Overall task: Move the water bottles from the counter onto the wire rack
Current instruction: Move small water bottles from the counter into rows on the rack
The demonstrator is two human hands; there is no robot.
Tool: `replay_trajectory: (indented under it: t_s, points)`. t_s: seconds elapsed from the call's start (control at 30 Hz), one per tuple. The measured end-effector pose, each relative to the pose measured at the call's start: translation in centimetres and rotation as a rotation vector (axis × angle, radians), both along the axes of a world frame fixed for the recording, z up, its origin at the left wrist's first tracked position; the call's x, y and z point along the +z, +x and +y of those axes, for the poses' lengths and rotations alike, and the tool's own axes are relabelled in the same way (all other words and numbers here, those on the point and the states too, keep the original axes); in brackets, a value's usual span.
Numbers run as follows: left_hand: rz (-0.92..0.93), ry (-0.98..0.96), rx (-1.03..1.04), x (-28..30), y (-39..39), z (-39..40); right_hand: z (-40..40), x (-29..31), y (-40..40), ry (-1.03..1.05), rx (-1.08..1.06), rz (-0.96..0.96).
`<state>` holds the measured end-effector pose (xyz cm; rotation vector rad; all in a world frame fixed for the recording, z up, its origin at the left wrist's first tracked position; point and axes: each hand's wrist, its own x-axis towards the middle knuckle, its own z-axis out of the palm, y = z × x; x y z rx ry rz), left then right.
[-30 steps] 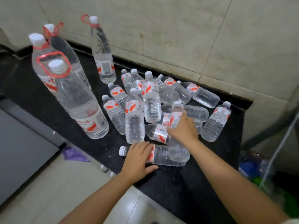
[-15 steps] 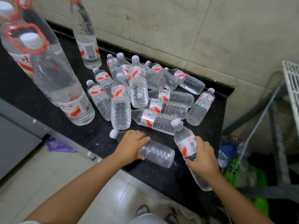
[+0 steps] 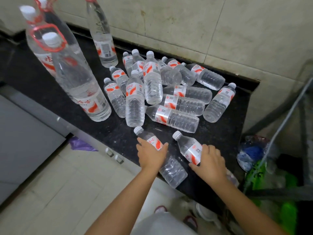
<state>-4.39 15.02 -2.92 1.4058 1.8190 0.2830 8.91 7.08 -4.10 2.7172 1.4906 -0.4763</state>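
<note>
Several small clear water bottles with red-and-white labels lie and stand in a heap (image 3: 169, 92) on the black counter (image 3: 225, 133). My left hand (image 3: 150, 155) grips one small bottle (image 3: 172, 168) near the counter's front edge, cap pointing away from me. My right hand (image 3: 210, 162) grips a second small bottle (image 3: 188, 146) just to the right of it, lifted off the heap. The wire rack is barely seen; only a dark frame (image 3: 304, 92) shows at the right edge.
Three large bottles with red carry rings (image 3: 77, 85) stand at the left, and a tall one (image 3: 103, 41) stands by the tiled wall. Bags and green plastic (image 3: 271, 170) fill the gap right of the counter. Below the counter edge lies pale tiled floor (image 3: 64, 189).
My left hand closed round the front bottle and turned it more upright toward me. My right hand carried its bottle from the heap to the front right of the counter.
</note>
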Motion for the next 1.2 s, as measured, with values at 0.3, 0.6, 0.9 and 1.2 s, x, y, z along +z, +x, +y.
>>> replay_trajectory:
  t_s: [0.3,0.6,0.9,1.2]
  points:
    - [0.228,-0.065,-0.385,-0.7,-0.2,-0.5,-1.8,0.0,0.3,-0.019,-0.006,-0.022]
    - [0.539,0.176,-0.536,-1.4,0.5,-2.1,-1.3,0.7,0.5,-0.051,-0.101,0.009]
    - [0.496,0.366,-0.577,2.2,2.3,0.8,0.6,5.1,1.9,0.146,-0.194,-0.010]
    - [0.148,0.852,-0.462,14.7,11.4,4.6,2.7,17.5,9.2,0.634,-0.285,-0.106]
